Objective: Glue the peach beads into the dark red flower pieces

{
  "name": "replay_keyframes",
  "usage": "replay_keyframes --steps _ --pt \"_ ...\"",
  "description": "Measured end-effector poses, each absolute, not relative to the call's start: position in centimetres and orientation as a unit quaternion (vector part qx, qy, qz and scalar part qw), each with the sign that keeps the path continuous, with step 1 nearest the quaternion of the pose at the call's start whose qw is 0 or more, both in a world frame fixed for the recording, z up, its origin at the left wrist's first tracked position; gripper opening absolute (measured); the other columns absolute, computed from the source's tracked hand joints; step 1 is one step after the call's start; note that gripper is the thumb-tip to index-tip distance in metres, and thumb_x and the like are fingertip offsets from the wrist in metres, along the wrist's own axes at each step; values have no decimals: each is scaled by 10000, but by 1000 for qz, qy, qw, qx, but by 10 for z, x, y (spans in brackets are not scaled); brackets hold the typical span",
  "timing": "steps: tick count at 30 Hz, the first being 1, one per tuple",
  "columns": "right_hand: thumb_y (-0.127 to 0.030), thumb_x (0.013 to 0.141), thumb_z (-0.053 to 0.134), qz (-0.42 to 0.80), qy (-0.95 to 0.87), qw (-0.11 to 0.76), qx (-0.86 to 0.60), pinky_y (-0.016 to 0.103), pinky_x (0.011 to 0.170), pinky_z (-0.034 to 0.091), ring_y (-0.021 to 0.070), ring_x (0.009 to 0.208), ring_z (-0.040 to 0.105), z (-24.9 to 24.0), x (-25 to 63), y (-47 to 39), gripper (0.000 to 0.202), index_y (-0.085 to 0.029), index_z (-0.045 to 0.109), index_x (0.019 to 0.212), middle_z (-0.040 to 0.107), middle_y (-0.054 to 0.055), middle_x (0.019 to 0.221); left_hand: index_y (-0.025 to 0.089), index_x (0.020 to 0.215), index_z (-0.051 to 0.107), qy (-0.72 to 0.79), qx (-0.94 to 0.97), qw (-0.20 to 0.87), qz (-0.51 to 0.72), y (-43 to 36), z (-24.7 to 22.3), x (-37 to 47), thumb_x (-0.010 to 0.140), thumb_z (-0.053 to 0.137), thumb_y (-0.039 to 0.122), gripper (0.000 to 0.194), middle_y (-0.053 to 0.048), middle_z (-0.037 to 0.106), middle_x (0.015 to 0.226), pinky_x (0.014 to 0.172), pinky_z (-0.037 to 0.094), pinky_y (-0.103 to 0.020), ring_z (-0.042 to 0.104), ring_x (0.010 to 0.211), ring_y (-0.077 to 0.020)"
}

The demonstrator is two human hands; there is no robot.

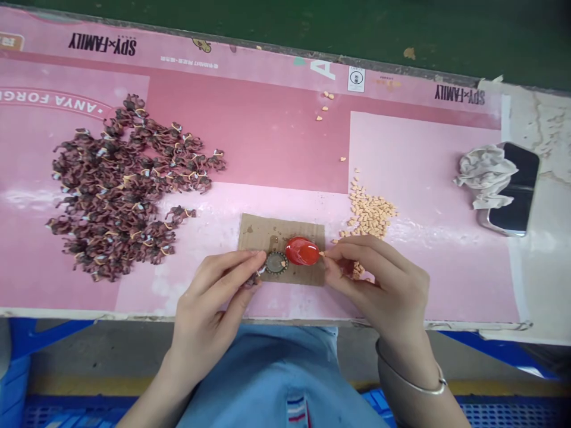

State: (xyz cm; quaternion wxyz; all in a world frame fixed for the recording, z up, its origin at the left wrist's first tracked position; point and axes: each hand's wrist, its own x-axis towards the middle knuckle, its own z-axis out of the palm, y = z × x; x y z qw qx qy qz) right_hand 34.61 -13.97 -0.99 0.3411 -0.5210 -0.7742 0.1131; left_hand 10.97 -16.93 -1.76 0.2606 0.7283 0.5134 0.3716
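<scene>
My left hand (pixel 218 291) is closed on a small brown figurine (pixel 252 279), mostly hidden by the fingers, at the left edge of a cardboard piece (pixel 259 229). Between the fingertips of my right hand (pixel 379 276) is a tiny peach-coloured piece (pixel 322 254), pinched at the right rim of a red oval cap or dish (pixel 302 251). That red thing rests on the cardboard, beside a round bottle cap (pixel 276 263) with a crimped edge. A small peach bit lies in the bottle cap. Wet-looking spots mark the cardboard.
A large heap of brown figurines (pixel 116 184) spreads over the table's left side. Many loose peach pieces (pixel 372 214) lie beyond my right hand. A dark phone (pixel 517 190) with crumpled white material (pixel 486 172) on it sits at the right. The table's front edge runs near my body.
</scene>
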Motion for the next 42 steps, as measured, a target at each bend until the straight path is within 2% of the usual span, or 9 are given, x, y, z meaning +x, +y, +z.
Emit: replay_keyframes --steps 4,7,12,14,20,27,31,37,42 --pt "-73 907 688 143 -748 371 -531 225 529 561 103 581 644 3 336 -150 176 -248 666 893 744 2 820 249 1433 625 488 753 218 384 -168 -20 115 994 636 45 484 -41 768 1050 894 636 -246 740 972 -165" --pt "-47 894 675 174 -745 380 -521 230 582 603 130 658 713 13 322 -156 203 -250 666 895 758 -2 816 236 1484 570 474 762 182 401 -170 -21 120 959 653 0 582 -50 799 1076 875 658 -270 770 955 -183" --pt "-27 883 648 193 -736 403 -508 195 607 609 112 663 721 18 304 -158 220 -243 625 852 743 -18 756 157 1102 684 480 748 205 410 -174 -21 121 943 646 7 222 -71 821 1039 953 657 -215 790 1025 -179" --pt "-21 880 638 194 -733 407 -510 187 634 616 105 666 719 17 301 -159 222 -239 620 847 736 -24 742 144 1014 677 456 769 184 410 -172 -22 120 929 657 -1 169 -100 823 1030 956 670 -240 798 1015 -196" --pt "-34 867 649 182 -741 389 -516 187 644 626 108 668 722 17 296 -162 210 -243 655 841 733 -22 740 151 1019 699 446 778 143 420 -171 -24 120 906 691 10 181 -93 820 979 827 736 -366 810 926 -248" --pt "-60 900 641 177 -748 373 -520 177 648 629 101 667 728 11 295 -162 190 -242 665 849 747 -25 757 150 992 701 449 786 109 412 -173 -22 118 952 686 56 103 -91 814 963 796 736 -352 803 932 -231" --pt "-82 954 623 124 -775 344 -516 170 748 638 116 730 761 12 295 -171 140 -196 705 953 793 26 838 121 990 702 447 793 89 404 -172 -23 118 931 698 21 116 -114 815 1010 819 721 -329 799 965 -233" --pt "-81 996 560 76 -812 309 -490 214 744 643 153 801 777 14 291 -178 215 -124 712 1142 817 87 938 130 987 677 437 809 59 388 -162 -16 119 935 691 -2 143 -97 814 977 823 683 -273 798 919 -196" --pt "-131 1025 551 131 -759 352 -531 264 793 650 172 893 768 13 340 -164 276 -221 702 1237 790 67 1060 189 971 684 420 827 187 323 -124 5 104 1030 605 142 109 -25 799 858 720 635 -222 769 749 -147"
